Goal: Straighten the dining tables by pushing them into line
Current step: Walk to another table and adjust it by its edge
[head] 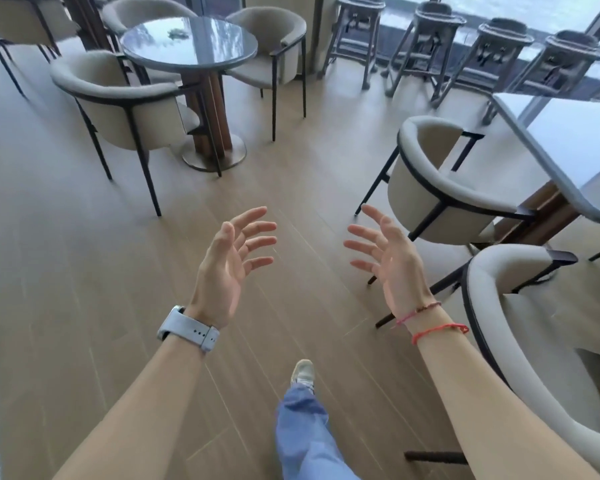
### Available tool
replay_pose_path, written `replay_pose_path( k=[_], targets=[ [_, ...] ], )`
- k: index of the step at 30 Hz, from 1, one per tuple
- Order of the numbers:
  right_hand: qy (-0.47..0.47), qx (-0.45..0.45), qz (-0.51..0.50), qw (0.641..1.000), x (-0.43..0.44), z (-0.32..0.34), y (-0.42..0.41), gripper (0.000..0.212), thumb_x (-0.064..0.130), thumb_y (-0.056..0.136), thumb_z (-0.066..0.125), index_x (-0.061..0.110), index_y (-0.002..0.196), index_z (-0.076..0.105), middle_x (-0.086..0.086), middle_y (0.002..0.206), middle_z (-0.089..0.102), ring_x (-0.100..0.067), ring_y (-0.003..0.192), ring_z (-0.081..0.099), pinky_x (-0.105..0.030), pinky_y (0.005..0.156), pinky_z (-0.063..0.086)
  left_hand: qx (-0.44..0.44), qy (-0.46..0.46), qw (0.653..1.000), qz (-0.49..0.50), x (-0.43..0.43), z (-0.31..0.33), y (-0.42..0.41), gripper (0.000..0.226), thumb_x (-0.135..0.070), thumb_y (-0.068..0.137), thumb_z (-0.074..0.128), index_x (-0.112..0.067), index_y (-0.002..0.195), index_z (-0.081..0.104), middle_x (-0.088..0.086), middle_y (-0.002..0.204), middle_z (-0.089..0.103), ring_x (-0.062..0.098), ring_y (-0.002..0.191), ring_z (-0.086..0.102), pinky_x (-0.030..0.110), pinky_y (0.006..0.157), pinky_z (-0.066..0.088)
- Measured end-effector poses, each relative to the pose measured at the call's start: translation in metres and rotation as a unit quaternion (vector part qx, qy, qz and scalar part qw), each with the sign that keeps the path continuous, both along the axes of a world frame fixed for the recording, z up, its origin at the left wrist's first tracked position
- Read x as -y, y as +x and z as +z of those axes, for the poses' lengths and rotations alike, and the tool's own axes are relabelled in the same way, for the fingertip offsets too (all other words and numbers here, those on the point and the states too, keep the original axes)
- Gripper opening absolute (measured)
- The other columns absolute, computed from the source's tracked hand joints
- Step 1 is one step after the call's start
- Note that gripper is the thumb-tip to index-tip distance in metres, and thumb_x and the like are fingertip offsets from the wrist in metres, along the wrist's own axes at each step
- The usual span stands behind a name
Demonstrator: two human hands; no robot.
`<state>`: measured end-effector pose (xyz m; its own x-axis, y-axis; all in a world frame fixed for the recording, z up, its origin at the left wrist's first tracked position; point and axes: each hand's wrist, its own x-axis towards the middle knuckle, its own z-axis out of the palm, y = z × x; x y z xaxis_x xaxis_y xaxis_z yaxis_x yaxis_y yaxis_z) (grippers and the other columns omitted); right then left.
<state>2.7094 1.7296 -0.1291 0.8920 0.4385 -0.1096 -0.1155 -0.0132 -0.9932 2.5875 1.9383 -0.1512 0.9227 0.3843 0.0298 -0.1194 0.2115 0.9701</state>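
Both the left hand and right hand are spread wide, holding nothing. Best grip the round worktop at eleven o'clock by its rim, pushing evenly.

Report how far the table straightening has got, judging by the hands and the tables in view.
Done: nothing can be confirmed; whether the round table and the white table are in line cannot be told from here.
In hand: nothing. The left hand and right hand are open in the air, touching no table, one foot forward on the floor.
Left: reaching a table and pushing it.
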Motion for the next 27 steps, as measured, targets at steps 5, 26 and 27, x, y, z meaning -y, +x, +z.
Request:
replay_pose_path(
  k=[5, 26, 27],
  targets=[
    [0.020, -0.006, -0.003, 1.000, -0.048, -0.010, 0.096, 0.049, 0.056, 0.088, 0.041, 0.037, 0.129, 0.058, -0.009, 0.128, 0.065, -0.026, 0.113, 0.067, -0.043, 0.093, 0.054, 0.004, 0.006, 1.000, -0.004, -0.047, 0.000, 0.098, 0.083, -0.082, 0.075, 0.056, -0.024, 0.135, 0.060, 0.007, 0.132, 0.064, 0.028, 0.121, 0.058, 0.053, 0.101, 0.045],
    [0.025, -0.031, -0.022, 0.999, -0.237, -0.010, 0.489, 0.057, 0.058, 0.087, 0.040, 0.033, 0.135, 0.057, -0.006, 0.128, 0.067, -0.024, 0.113, 0.067, -0.037, 0.086, 0.053, -0.010, 0.005, 1.000, -0.026, -0.234, 0.010, 0.504, 0.090, -0.084, 0.071, 0.060, -0.025, 0.139, 0.057, 0.008, 0.141, 0.060, 0.030, 0.127, 0.058, 0.053, 0.103, 0.046],
    [0.024, -0.030, -0.026, 0.999, -0.250, -0.012, 0.510, 0.057, 0.058, 0.087, 0.039, 0.033, 0.136, 0.057, -0.006, 0.128, 0.066, -0.024, 0.113, 0.067, -0.036, 0.086, 0.052, -0.010, 0.007, 0.999, -0.031, -0.247, 0.006, 0.524, 0.089, -0.084, 0.071, 0.060, -0.026, 0.138, 0.057, 0.007, 0.141, 0.060, 0.031, 0.128, 0.057, 0.053, 0.103, 0.046]
  ],
)
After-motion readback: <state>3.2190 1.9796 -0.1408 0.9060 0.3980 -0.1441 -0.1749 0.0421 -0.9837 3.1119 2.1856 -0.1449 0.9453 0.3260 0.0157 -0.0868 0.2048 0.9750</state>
